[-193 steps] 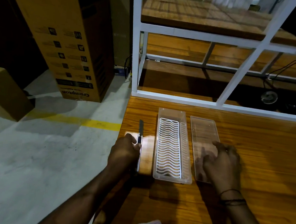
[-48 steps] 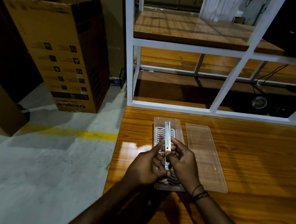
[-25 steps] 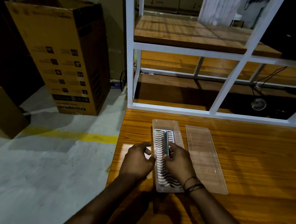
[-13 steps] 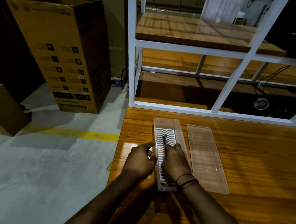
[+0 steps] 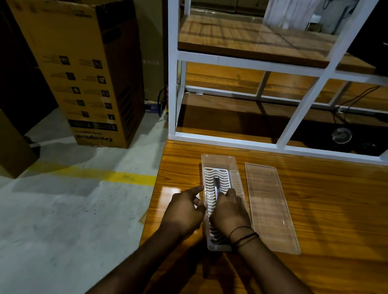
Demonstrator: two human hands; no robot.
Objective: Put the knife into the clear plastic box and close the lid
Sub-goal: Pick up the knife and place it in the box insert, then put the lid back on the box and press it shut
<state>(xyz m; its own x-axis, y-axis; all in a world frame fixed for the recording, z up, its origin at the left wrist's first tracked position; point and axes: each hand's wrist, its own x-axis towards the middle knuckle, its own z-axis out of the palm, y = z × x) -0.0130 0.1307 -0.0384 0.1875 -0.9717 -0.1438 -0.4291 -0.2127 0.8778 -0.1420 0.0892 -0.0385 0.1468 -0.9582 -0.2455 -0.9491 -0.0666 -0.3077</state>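
The right hand [image 5: 228,210] is inside the clear box [image 5: 218,159] on the wooden table [image 5: 334,225], fingers closed on the knife [image 5: 216,185], which lies on the white rack [image 5: 208,191]. The left hand [image 5: 184,211] touches the box's left wall with loosely curled fingers and holds nothing. The lid [image 5: 269,205] lies flat just right of the box.

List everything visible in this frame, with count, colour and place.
clear plastic box: 1, clear with white wavy insert, table's left part
knife: 1, dark, inside box
lid: 1, clear, flat on table right of box
table: 1, orange wood
shelf frame: 1, white, behind table
cardboard boxes: 2, brown, on floor at left
floor line: 1, yellow
left hand: at box's left wall
right hand: on knife in box
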